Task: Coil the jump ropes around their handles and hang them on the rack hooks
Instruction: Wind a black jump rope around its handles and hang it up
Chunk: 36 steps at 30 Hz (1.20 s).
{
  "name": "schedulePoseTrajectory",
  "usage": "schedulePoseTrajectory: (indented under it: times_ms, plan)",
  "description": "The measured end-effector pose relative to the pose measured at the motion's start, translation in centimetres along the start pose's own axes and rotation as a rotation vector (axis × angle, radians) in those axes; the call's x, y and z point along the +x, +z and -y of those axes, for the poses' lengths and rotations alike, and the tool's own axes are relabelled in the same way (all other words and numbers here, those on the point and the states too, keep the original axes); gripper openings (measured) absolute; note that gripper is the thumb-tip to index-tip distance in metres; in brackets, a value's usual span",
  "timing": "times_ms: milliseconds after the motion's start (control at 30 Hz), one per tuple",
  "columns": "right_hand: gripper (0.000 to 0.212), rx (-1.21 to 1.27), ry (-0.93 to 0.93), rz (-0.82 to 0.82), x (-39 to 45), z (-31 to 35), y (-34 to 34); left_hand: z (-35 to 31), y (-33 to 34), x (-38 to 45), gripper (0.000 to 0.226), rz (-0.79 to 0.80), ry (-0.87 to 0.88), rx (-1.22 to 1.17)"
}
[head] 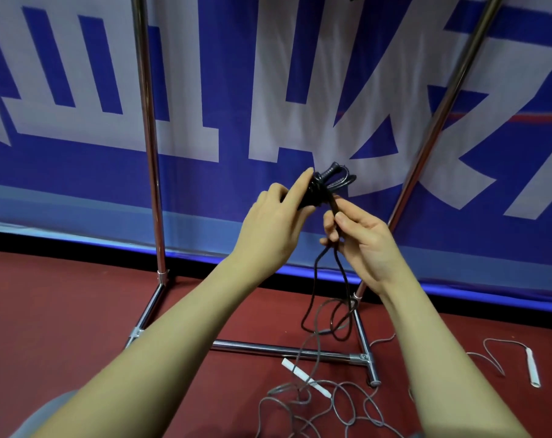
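Black rope (315,295): slack hangs straight below your right hand (363,245), pinching it.
Handles (319,188): clamped in your left hand (274,222), axis up-right.

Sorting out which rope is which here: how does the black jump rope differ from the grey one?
The black jump rope is held up in both hands, the left hand gripping its handles, the right hand pinching the cord; the grey jump rope lies loose on the red floor. Black is partly coiled with black handles; grey is uncoiled with white handles. Neither hangs on the rack.
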State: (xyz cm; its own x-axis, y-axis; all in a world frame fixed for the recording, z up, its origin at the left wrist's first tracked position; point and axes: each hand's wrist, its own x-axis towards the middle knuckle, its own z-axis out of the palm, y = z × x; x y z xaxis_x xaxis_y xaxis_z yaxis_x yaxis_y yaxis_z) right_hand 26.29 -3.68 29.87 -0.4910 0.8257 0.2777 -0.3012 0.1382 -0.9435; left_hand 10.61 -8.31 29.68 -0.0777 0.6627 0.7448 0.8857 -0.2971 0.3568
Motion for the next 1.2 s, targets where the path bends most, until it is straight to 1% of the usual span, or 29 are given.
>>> schedulePoseTrajectory:
  times_ms: [67,167,200,267,333,400,433,467,533,600,667,700,767,800,867,933,1033,1133,1200]
  plan:
    - [0.029,-0.073,-0.018,-0.012,0.1,0.0,-0.3,0.0,-0.5,-0.3,0.053,0.101,-0.063,-0.153]
    - [0.025,-0.152,-0.044,-0.072,0.1,0.0,-0.7,-0.3,-1.1,-0.3,0.046,0.236,-0.142,-0.442]
    - [0.024,-0.164,-0.053,-0.086,0.1,0.0,-0.8,-0.4,-1.2,-0.2,0.045,0.279,-0.16,-0.488]
    - [0.027,-0.162,-0.069,-0.093,0.0,0.0,-0.9,-0.3,-1.2,-0.1,0.05,0.299,-0.11,-0.439]
    - [0.034,-0.153,-0.082,-0.083,-0.1,-0.2,-1.1,0.0,-0.8,0.0,0.061,0.253,-0.051,-0.312]
    - [0.035,-0.157,-0.087,-0.072,-0.1,-0.3,-1.4,0.2,-0.3,0.0,0.058,0.195,-0.062,-0.169]
    - [0.033,-0.169,-0.09,-0.068,-0.1,-0.4,-1.5,0.3,-0.1,0.0,0.056,0.161,-0.068,-0.123]
    - [0.032,-0.185,-0.093,-0.063,-0.1,-0.4,-1.6,0.3,0.1,-0.1,0.056,0.114,-0.037,-0.062]
    - [0.027,-0.186,-0.085,-0.069,-0.1,-0.5,-1.5,0.5,0.2,0.2,0.059,-0.006,0.075,0.122]
    - [0.019,-0.125,-0.074,-0.086,-0.1,-0.4,-1.1,0.4,0.1,0.4,0.057,-0.125,0.136,0.228]
    - [0.012,-0.038,-0.064,-0.101,-0.1,-0.3,-0.6,0.0,0.0,0.3,0.052,-0.163,0.132,0.216]
    - [0.017,-0.001,-0.053,-0.107,-0.1,-0.2,-0.4,-0.2,-0.2,0.1,0.049,-0.139,0.09,0.154]
    - [0.029,0.011,-0.048,-0.093,0.0,-0.3,-0.5,-0.5,-0.3,-0.2,0.047,-0.062,-0.054,-0.067]
    - [0.029,-0.017,-0.058,-0.091,0.0,-0.4,-0.6,-0.4,-0.2,-0.4,0.048,-0.016,-0.122,-0.197]
    - [0.024,-0.098,-0.067,-0.092,0.0,-0.6,-0.8,-0.4,-0.1,-0.5,0.046,0.033,-0.199,-0.419]
    - [0.021,-0.137,-0.072,-0.097,0.0,-0.8,-0.8,-0.5,0.1,-0.6,0.045,0.051,-0.226,-0.519]
    - [0.017,-0.115,-0.106,-0.121,0.0,-0.8,-0.7,-0.6,0.0,-0.5,0.052,0.133,-0.181,-0.429]
    - [0.024,-0.137,-0.124,-0.1,0.1,-0.9,-1.1,-0.6,-0.1,-0.4,0.068,0.172,-0.128,-0.246]
    - [0.024,-0.189,-0.119,-0.073,0.2,-1.1,-1.2,-0.3,0.0,-0.2,0.064,0.143,-0.115,-0.114]
